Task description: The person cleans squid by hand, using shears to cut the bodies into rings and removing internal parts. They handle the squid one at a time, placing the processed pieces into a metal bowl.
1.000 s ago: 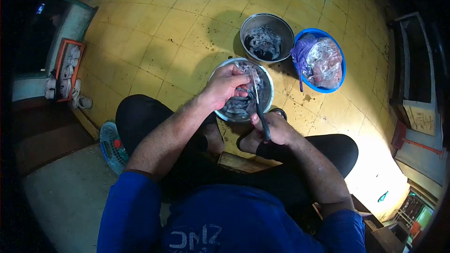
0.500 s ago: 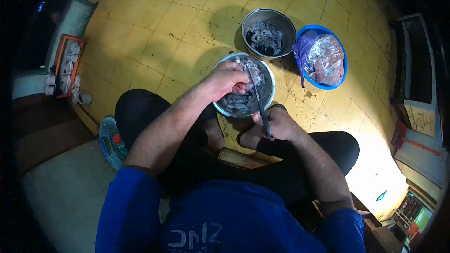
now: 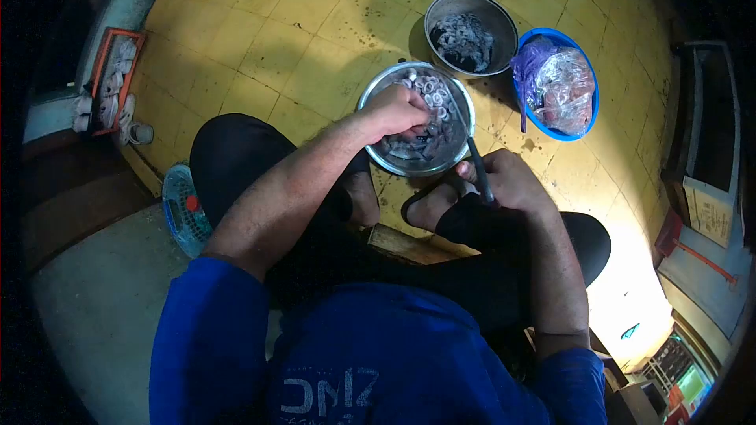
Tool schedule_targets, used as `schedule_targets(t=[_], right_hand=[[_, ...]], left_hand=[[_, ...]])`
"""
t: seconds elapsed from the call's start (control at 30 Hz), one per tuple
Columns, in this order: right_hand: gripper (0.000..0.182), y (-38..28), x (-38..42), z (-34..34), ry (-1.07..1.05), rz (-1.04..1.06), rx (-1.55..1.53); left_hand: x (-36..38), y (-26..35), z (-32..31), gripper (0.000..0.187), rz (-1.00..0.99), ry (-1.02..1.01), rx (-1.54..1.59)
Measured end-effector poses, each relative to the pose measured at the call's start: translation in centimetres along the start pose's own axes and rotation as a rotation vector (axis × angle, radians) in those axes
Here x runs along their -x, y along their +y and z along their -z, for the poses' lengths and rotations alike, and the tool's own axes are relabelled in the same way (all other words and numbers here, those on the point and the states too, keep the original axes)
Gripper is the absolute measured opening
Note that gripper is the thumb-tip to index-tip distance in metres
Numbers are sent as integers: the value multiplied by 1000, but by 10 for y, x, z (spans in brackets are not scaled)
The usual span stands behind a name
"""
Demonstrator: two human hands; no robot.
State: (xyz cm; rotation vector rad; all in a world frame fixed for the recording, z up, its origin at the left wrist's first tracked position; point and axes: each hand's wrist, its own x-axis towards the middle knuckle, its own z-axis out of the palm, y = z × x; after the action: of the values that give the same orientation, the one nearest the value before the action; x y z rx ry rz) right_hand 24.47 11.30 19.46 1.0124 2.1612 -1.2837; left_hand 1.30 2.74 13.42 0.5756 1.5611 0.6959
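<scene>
A round metal bowl stands on the yellow tiled floor between my feet. Pale rings lie in its far part, with dark, wet pieces nearer me. My left hand reaches down into the bowl, its fingers bent together; what they hold, if anything, is hidden. At the bowl's right edge, my right hand is closed around the dark handle of a knife. The knife's blade points away from me over the bowl's right side.
Beyond the bowl is a grey pot holding dark and whitish pieces. Right of it, a blue basin contains plastic-wrapped stuff. A green-blue basket sits by my left knee, and an orange shoe rack at the far left.
My left hand has gone from above the bowl down into it. My right hand and the knife have moved right, away from my left hand. The whole view has shifted slightly.
</scene>
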Motion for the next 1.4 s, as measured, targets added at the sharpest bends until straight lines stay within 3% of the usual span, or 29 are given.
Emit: schedule_targets(t=[0.03, 0.1, 0.13, 0.23, 0.3, 0.37, 0.43, 0.5, 0.53, 0.7, 0.77, 0.9, 0.97, 1.0, 1.07, 1.1, 1.17, 1.2, 1.3, 1.4], right_hand=[[70, -1, 1, 1, 80, -4, 120], [70, -6, 3, 7, 100, -35, 200], [72, -5, 4, 8, 120, -48, 214], [74, -7, 9, 16, 135, -78, 221], [73, -9, 14, 20, 126, -98, 214], [72, -10, 17, 23, 153, -109, 225], [72, -5, 16, 21, 176, -96, 228], [72, -4, 16, 22, 197, -92, 236], [71, -7, 16, 24, 168, -105, 247], [69, -9, 14, 27, 109, -129, 264], [69, -12, 12, 28, 101, -124, 258], [73, -4, 7, 17, 203, -42, 252], [73, -7, 10, 20, 156, -80, 258], [74, -10, 11, 24, 110, -113, 268], [75, -8, 13, 25, 106, -117, 239], [76, -8, 13, 26, 96, -120, 215], [77, -8, 14, 25, 110, -103, 217], [78, -7, 14, 25, 116, -92, 222], [82, -6, 14, 22, 122, -98, 181], [90, -4, 11, 18, 13, -96, 71]], left_hand=[[-4, -8, 2, 18, 0, -1, -2], [-14, -23, 4, 30, -286, 159, -870], [-20, -31, 3, 39, -189, 116, -930], [-29, -40, -18, 38, -97, 45, -1013], [-34, -45, -31, 38, -112, 9, -1049], [-57, -67, -44, 35, -319, -135, -1190], [-81, -87, -64, 32, -292, -86, -1245], [-91, -98, -79, 29, -497, -81, -1612], [-97, -100, -86, 28, -421, -132, -1574], [-96, -96, -72, 29, -459, -229, -1682], [-104, -111, -62, 28, -641, -161, -1677], [-86, -82, -49, 28, -661, -176, -1701], [-87, -69, -42, 32, -326, -221, -1254], [-91, -68, -38, 32, -331, -217, -1262], [-99, -77, -29, 32, -243, 119, -840], [-102, -75, -21, 32, -248, 124, -850], [-104, -74, -6, 34, 32, 57, -203], [-72, -45, -12, 27, 136, 141, -12], [-78, -57, 16, 17, 171, 19, -8], [-38, -18, 19, 11, 91, 111, -16]])
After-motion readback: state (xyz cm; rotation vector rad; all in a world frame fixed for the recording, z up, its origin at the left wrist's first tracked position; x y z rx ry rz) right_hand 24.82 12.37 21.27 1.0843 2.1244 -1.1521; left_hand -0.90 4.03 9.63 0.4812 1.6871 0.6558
